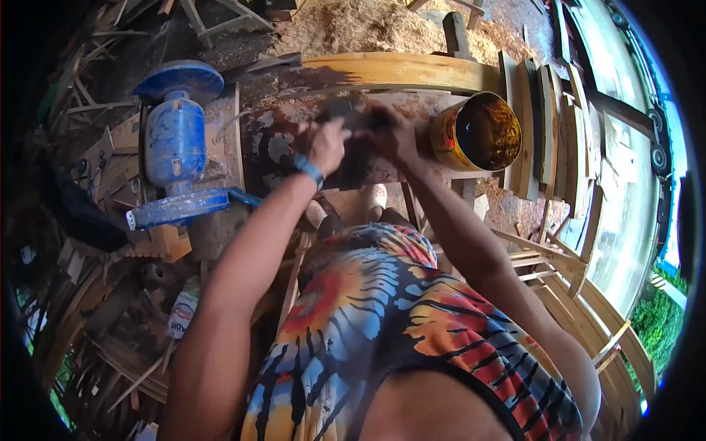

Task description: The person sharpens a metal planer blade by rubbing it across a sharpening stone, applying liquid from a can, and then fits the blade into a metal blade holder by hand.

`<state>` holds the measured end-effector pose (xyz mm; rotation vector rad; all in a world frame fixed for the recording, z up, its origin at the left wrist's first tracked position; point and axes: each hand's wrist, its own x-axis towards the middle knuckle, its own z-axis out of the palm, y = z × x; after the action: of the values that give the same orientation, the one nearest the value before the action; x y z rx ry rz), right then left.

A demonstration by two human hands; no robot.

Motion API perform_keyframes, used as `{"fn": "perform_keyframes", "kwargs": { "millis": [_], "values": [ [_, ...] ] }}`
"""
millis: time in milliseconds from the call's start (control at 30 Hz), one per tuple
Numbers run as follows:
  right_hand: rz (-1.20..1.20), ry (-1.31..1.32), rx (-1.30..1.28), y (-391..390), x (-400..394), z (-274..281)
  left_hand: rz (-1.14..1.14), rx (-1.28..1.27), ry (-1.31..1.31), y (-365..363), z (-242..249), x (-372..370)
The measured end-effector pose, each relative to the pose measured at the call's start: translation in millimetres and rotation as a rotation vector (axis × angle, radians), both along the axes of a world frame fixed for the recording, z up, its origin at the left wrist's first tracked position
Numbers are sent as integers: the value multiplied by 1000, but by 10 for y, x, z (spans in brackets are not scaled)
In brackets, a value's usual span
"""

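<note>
My left hand (pixel 322 147), with a blue band at the wrist, is over the dark-stained work surface (pixel 268 147). Close beside it on the right is my right hand (pixel 390 132). Both hands are blurred, near a dark, smeared thing (pixel 354 117) that I cannot make out. Their fingers are too unclear to show what they hold. A yellow tin (pixel 445 140) with dark liquid inside and brown stains on its wall stands to the right of my right hand.
A blue bench grinder-like machine (pixel 176 140) stands on the left. Behind the surface lies a partly stained yellow board (pixel 412 71). Upright planks (pixel 548 132) line the right side, with wood shavings (pixel 353 29) on the ground beyond and a white bag (pixel 182 314) at lower left.
</note>
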<state>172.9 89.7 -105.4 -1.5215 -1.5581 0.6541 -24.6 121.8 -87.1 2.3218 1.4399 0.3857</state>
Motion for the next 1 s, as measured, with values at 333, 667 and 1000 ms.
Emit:
{"fn": "perform_keyframes", "kwargs": {
  "millis": [333,667,1000],
  "values": [
    [-87,13,-151,-496,-141,126,-12,-113,-28,-366,-42,-117],
    [-75,59,-153,-319,-73,-2,49,-219,-243,-247,-92,-107],
    [-280,7,-33,91,-155,-32,-35,-96,-180,376,-69,-23]
  ]
}}
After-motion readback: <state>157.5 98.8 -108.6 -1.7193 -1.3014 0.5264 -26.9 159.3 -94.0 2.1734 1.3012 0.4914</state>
